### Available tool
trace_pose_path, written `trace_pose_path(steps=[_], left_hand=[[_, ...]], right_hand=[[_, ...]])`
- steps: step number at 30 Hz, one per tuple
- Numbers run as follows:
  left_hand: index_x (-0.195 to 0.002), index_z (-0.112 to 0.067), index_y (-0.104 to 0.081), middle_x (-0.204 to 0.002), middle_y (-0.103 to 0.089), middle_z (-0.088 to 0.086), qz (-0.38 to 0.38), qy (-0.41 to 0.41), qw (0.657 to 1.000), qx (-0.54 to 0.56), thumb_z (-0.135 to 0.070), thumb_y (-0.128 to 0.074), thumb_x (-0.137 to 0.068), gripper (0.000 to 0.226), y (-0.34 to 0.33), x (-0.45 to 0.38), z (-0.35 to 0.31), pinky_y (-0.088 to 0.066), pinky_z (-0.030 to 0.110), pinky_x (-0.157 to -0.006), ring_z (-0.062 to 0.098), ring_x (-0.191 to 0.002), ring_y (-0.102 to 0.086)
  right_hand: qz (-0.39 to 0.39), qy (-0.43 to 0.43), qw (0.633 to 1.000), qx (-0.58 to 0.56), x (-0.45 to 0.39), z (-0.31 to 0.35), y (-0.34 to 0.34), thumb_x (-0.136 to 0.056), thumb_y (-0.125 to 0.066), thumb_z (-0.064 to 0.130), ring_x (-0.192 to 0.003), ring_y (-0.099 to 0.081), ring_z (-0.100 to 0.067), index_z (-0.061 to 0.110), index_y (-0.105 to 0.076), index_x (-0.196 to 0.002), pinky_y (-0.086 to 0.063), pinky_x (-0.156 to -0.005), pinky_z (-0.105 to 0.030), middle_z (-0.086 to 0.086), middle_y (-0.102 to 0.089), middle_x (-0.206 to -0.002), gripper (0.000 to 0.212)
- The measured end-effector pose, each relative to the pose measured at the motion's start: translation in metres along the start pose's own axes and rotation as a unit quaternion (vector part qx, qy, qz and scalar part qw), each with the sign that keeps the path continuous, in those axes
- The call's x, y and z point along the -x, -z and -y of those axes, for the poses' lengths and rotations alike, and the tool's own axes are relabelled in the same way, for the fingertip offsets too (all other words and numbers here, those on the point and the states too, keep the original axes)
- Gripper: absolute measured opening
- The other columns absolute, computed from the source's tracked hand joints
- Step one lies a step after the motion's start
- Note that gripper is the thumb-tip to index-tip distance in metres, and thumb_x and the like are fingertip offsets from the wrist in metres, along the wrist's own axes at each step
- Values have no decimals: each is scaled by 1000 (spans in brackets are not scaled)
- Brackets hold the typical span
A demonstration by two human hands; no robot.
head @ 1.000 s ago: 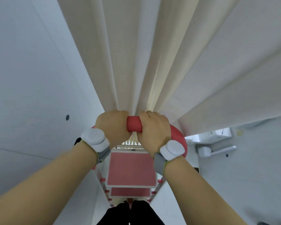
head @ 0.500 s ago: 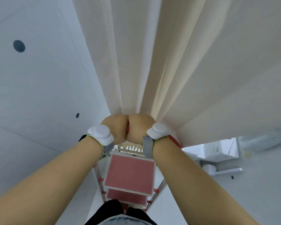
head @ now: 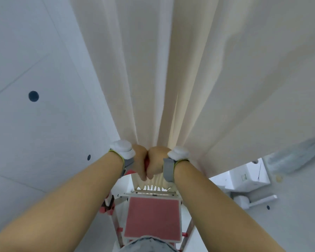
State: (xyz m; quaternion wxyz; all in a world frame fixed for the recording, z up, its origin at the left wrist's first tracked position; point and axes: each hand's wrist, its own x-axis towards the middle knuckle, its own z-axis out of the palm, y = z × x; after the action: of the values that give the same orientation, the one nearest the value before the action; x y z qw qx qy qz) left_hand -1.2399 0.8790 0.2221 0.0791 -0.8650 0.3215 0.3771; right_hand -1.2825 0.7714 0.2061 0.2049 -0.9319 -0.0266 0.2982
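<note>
Fingers curled on both sides: my left hand (head: 139, 160) and right hand (head: 156, 161) sit pressed together, touching, each gripping the red rail (head: 146, 163) — I see only a sliver of it between them. Beige curtain (head: 171, 70) falls in gathered folds right behind the hands; its pleated edge shows just below them. Red step (head: 153, 218) of the ladder lies underneath, between my forearms. White wall (head: 35, 142) to the left — dark dots on it.
</note>
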Motion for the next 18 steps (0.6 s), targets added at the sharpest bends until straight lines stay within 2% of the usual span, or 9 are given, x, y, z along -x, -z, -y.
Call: trace_pose_path(steps=[1, 3, 5, 9, 11, 13, 15, 18], left_hand=[[-96, -17, -72, -86, -67, -2, 14, -4, 1000, 0, -39, -80, -70, 35, 2, -6, -2, -49, 25, -78, 19, -83, -63], [-100, -16, -72, -89, -67, -3, 26, -19, 999, -8, -39, -80, -70, 38, 5, -8, -1, -52, 30, -85, 20, -87, -64], [-104, -16, -71, -93, -66, -4, 33, -33, 999, -18, -40, -79, -71, 41, 6, -8, -2, -51, 31, -88, 20, -89, -63], [-111, -20, -69, -108, -68, -4, 56, -32, 997, -28, -45, -78, -71, 48, 10, -9, 1, -48, 28, -78, 19, -94, -62], [-117, -20, -67, -117, -67, -2, 80, -36, 996, -28, -46, -77, -73, 52, 10, -13, 2, -50, 31, -88, 20, -102, -62], [-120, -19, -66, -122, -65, -2, 81, -40, 996, -23, -44, -77, -74, 53, 10, -14, 4, -47, 32, -97, 20, -110, -60], [-120, -17, -65, -121, -65, -1, 77, -45, 996, -11, -39, -77, -76, 51, 10, -14, 4, -46, 31, -97, 21, -112, -59], [-118, -15, -67, -121, -66, 1, 82, -57, 995, -3, -36, -77, -77, 47, 10, -17, 5, -46, 30, -97, 22, -112, -60]], right_hand=[[18, -6, 999, -27, -2, 1, 2, -64, -78, 22, -49, -52, -8, 22, -70, -60, -34, -45, -15, 12, -56, -48, 9], [19, -9, 999, -33, -3, 4, 4, -60, -82, 24, -47, -51, -6, 25, -63, -49, -37, -46, -17, 12, -54, -46, 21], [24, -23, 999, -33, -6, 3, 5, -60, -81, 21, -48, -52, -8, 24, -61, -49, -39, -48, -18, 10, -55, -49, 23], [51, -36, 997, -37, -4, 8, 8, -62, -80, 19, -44, -51, -3, 20, -65, -54, -38, -42, -14, 14, -53, -43, 18], [53, -49, 997, -33, -4, 10, 8, -62, -80, 19, -46, -50, -8, 15, -68, -61, -36, -42, -13, 10, -53, -45, 12], [55, -60, 996, -37, -5, 10, 8, -62, -78, 15, -46, -48, -8, 16, -64, -55, -33, -38, -10, 12, -49, -37, 16], [53, -64, 996, -42, -5, 10, 7, -61, -75, 11, -42, -47, -6, 17, -58, -48, -31, -35, -9, 13, -45, -32, 22], [46, -72, 996, -37, -9, 8, 6, -57, -73, 10, -40, -46, -9, 15, -56, -47, -33, -38, -11, 8, -47, -41, 20]])
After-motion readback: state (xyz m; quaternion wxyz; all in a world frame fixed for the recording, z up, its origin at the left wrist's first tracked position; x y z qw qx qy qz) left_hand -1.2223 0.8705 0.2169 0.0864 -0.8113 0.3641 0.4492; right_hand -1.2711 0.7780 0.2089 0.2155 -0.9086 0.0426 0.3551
